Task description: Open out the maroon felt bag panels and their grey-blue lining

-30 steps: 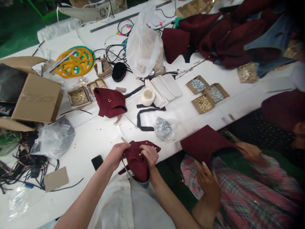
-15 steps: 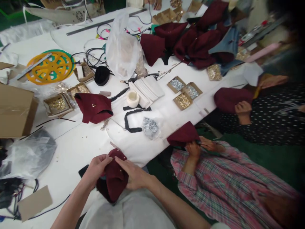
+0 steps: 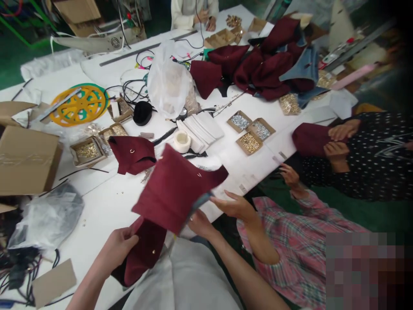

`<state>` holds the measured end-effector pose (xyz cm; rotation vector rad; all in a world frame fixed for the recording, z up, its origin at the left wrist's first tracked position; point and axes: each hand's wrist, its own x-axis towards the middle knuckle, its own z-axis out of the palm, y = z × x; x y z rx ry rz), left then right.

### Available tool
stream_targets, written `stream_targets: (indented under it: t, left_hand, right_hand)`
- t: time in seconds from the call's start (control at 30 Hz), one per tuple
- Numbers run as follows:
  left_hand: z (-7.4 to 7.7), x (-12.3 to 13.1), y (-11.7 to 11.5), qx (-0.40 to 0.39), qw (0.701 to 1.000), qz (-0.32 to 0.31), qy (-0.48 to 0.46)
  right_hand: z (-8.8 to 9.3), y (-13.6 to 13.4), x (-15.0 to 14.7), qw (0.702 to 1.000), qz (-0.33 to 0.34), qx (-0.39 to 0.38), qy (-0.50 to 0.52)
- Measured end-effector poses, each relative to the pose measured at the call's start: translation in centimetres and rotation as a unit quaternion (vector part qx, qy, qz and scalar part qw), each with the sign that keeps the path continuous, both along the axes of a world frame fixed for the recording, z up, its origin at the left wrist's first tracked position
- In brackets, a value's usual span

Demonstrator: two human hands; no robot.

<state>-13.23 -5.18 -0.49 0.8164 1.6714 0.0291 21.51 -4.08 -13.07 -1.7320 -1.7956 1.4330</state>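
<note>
My left hand (image 3: 120,246) was closed in a pinch, thumb against fingers, on the edge of one studded maroon piece (image 3: 146,246), which hung at the table's near edge, just in front of me; I counted one gold stud on its visible side. My right hand (image 3: 202,224) was partly behind a second maroon piece (image 3: 176,187), so I cannot tell how far open it was or whether it gripped the cloth. That second piece was raised, overlapping the first, with one co-worker's hand (image 3: 234,207) by its right edge. It bore one small pale mark, too blurred to read.

On the table (image 3: 106,206) beyond lay one maroon piece with a ring (image 3: 132,157), one cream roll (image 3: 182,141) and one black round pad (image 3: 142,113). Three small boxes stood grouped: two of silver bits (image 3: 239,121) (image 3: 262,129), one of gold bits (image 3: 249,143). One cardboard box (image 3: 29,160) stood at far left.
</note>
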Motion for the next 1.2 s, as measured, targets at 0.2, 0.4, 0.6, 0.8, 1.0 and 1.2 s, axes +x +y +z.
stream_targets:
  t: [0.2,0.4,0.6,0.8,1.0,1.2]
  left_hand:
    - [1.2,-1.4,-4.0,-0.034,0.999,0.012,0.037]
    - [1.3,0.0,-4.1,-0.044,0.998,0.008,0.048]
    - [2.2,-1.2,-3.6,-0.032,0.998,0.031,0.049]
    - [1.0,-0.6,-2.9,-0.009,0.996,0.051,0.072]
    - [-2.4,2.3,-2.0,-0.003,0.996,0.039,0.083]
    - [-3.4,2.8,0.8,-0.022,0.997,0.035,0.070]
  right_hand:
    - [-3.1,-3.4,-1.4,0.989,0.073,-0.113,-0.053]
    - [-5.3,3.0,-2.7,0.996,-0.036,-0.021,-0.082]
    - [-5.4,11.7,-8.7,0.993,0.074,0.040,-0.076]
    - [-6.9,16.6,-16.7,0.977,0.179,0.067,-0.098]
    - [-8.8,20.1,-19.6,0.972,0.208,0.058,-0.094]
    - [-8.3,22.1,-21.0,0.975,0.196,0.054,-0.090]
